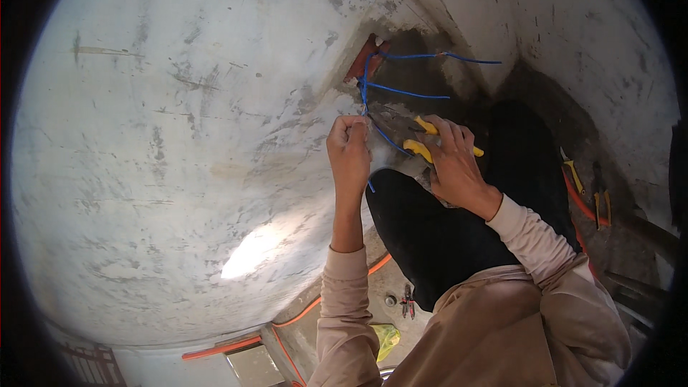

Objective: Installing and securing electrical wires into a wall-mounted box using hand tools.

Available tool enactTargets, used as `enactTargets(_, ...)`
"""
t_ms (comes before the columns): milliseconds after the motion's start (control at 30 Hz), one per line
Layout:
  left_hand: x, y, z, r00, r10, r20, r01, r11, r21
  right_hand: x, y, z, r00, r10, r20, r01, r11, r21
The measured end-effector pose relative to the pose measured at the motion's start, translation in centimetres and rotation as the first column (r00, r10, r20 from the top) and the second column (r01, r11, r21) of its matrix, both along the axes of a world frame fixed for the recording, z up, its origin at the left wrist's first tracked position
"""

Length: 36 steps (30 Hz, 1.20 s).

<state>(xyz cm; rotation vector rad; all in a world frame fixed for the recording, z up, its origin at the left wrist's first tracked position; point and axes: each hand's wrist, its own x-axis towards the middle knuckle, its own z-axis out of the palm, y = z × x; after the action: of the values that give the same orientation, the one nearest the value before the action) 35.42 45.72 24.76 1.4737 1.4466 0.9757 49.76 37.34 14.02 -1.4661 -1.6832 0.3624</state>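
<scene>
My left hand [349,152] is closed in a pinch on a blue wire [365,104], close to the wall. A short end of blue wire shows again below that hand. In my right hand [459,170] is a pair of pliers with yellow handles [418,149], its dark jaws pointing left toward the pinched wire. Whether the jaws touch the wire I cannot tell. The wires come out of a reddish wall box [360,61] set in the plaster. Two more blue wire ends [410,92] stick out to the right above my hands.
A scuffed white wall [201,100] fills the left side. To the right on the floor lie yellow-handled tools [602,208] beside an orange conduit [576,197]. Red-and-black pliers [408,302] and a yellow-green bag [387,341] lie below my knees.
</scene>
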Motion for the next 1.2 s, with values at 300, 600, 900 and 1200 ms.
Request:
enactTargets(300, -0.2, 0.3, 1.3, 0.986, -0.029, 0.164, 0.054, 0.987, -0.149, 0.8, 1.1, -0.3, 1.000, 0.028, -0.002, -0.028, 0.998, 0.061)
enactTargets(600, 0.1, 0.4, 1.8, 0.971, -0.057, 0.231, 0.106, 0.973, -0.207, 0.3, 1.2, -0.3, 0.999, -0.049, -0.011, 0.049, 0.997, 0.058)
enactTargets(900, 0.1, 1.0, 0.4, 0.986, -0.149, -0.070, 0.144, 0.988, -0.062, 0.4, 1.5, -1.2, 0.997, -0.068, -0.035, 0.070, 0.995, 0.068)
enactTargets(1200, 1.2, 1.4, -1.4, 0.868, -0.238, -0.436, 0.309, 0.946, 0.098, 0.3, 0.3, -1.5, 0.998, -0.047, -0.031, 0.044, 0.994, -0.102)
